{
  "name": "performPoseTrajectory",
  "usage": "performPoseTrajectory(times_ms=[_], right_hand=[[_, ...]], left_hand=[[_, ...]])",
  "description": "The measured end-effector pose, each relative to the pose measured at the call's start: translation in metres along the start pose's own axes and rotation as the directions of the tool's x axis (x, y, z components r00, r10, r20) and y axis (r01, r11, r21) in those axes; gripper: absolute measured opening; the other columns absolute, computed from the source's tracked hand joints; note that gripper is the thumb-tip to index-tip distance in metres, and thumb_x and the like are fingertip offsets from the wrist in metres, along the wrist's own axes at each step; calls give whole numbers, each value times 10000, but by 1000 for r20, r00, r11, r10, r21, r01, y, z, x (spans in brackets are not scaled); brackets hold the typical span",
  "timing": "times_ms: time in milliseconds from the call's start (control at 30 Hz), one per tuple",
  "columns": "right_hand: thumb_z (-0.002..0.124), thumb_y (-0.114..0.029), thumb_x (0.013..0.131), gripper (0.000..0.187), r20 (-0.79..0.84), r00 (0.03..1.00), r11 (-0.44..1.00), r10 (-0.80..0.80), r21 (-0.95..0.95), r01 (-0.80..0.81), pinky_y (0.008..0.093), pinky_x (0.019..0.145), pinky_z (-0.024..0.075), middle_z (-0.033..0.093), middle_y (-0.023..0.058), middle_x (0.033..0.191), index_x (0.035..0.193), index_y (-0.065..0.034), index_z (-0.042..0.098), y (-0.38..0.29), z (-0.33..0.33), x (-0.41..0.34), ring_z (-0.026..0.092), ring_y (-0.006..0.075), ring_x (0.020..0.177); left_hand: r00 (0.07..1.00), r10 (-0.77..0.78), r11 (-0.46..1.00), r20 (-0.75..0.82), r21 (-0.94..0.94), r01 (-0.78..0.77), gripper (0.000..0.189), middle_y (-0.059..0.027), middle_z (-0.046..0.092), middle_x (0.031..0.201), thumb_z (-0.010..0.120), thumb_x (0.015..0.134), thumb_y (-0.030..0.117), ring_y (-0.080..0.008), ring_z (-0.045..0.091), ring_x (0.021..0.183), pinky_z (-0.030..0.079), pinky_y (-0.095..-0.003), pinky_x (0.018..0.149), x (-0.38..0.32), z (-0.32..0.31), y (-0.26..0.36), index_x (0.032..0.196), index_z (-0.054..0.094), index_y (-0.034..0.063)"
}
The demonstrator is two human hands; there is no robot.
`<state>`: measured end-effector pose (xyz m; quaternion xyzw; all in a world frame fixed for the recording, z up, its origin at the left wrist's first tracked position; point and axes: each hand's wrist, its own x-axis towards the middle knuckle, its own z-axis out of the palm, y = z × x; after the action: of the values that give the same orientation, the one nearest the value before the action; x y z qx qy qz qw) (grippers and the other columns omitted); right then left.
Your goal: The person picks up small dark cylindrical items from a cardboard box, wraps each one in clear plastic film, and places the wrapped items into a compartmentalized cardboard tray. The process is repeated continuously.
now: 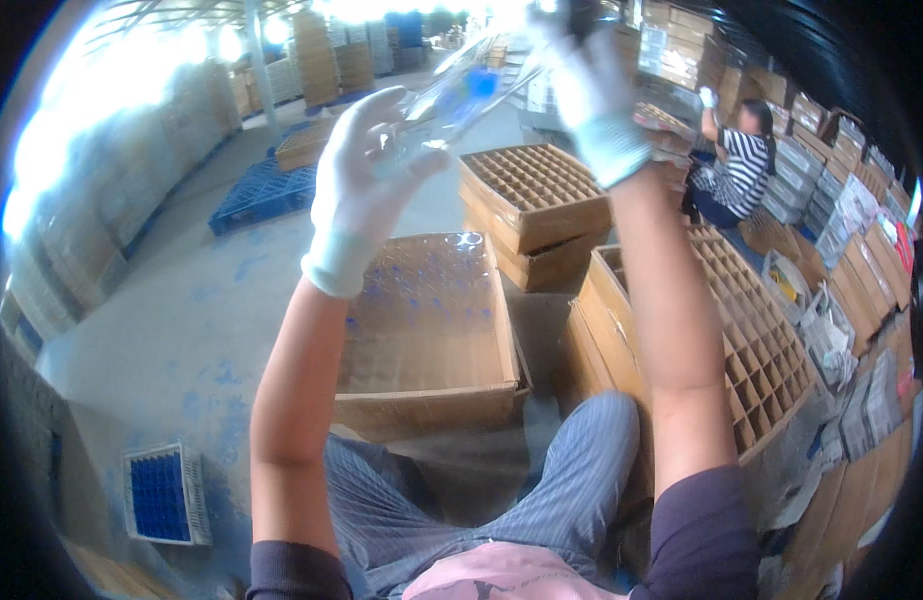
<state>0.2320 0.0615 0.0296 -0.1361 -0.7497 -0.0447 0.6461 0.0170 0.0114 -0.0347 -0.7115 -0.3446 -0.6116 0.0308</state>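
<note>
Both of my hands wear white knit gloves. My left hand [360,161] is raised, its fingers curled around the near end of a clear, glass-like vessel [461,97] with a blue and green patch. The vessel is tilted and blurred. My right hand [593,82] is at its far upper end; motion blur and glare hide whether those fingers grip it. Below my left hand stands an open cardboard box [424,396], with several clear pieces [424,281] bearing blue marks toward its far side. Under my right forearm is a cardboard box with a divider grid [765,360].
Stacked divided cartons [536,195] stand beyond the open box. On the floor are a white crate with blue contents [165,495] and a blue pallet [259,191]. A person in a striped top [739,165] sits at right. Flattened cardboard [866,277] lines the right side.
</note>
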Motion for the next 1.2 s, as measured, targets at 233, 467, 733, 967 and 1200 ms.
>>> performPoseTrajectory(times_ms=[233, 467, 733, 967, 1200], right_hand=[[773, -380, 928, 795, 31, 957, 953, 287, 96, -289, 446, 1107, 470, 560, 217, 1411, 1565, -114, 378, -28, 15, -149, 598, 330, 1251], [695, -262, 1012, 264, -410, 662, 765, 628, 166, -623, 221, 688, 511, 683, 14, 1024, 1206, -114, 595, 25, -253, -225, 649, 67, 843], [782, -409, 918, 647, -809, 555, 118, 192, -543, -832, 377, 880, 492, 634, 139, 1306, 1413, -59, 555, 32, -529, -345, 610, 254, 1073], [724, -357, 954, 706, -331, 657, -293, 678, -941, -172, 487, 1154, 368, 534, 194, 1495, 1562, -142, 436, 52, -463, -326, 477, 383, 1384], [681, -112, 960, 694, -307, 541, 256, 783, -634, -730, 333, 1113, 389, 530, 84, 1444, 1592, -106, 393, -19, -293, -291, 509, 179, 1238]], left_hand=[[981, -8, 1000, 191, 4, 7, 1012, -167, 761, 998, 804, 822, 186, -297, 762, 804, 606, -363, 703, -102, 88, -20, 1633, 211, 66], [610, -481, 872, 630, 272, 407, 698, -139, 727, 773, 717, 785, 67, -237, 706, 670, 560, -384, 691, -269, 83, -128, 1465, 572, 126], [359, -682, 706, 637, 448, 548, 448, -153, 762, 970, 699, 868, 239, -302, 734, 852, 568, -410, 839, -339, 53, -202, 1287, 677, 81], [579, -474, 872, 663, 444, 205, 466, -174, 506, 1504, 736, 849, 294, -406, 625, 1163, 541, -486, 964, -314, 113, -244, 1290, 656, 165], [576, -689, 632, 441, 755, 178, 278, -193, 444, 1558, 741, 775, 208, -354, 667, 983, 576, -479, 814, -284, 160, -328, 1025, 712, 92]])
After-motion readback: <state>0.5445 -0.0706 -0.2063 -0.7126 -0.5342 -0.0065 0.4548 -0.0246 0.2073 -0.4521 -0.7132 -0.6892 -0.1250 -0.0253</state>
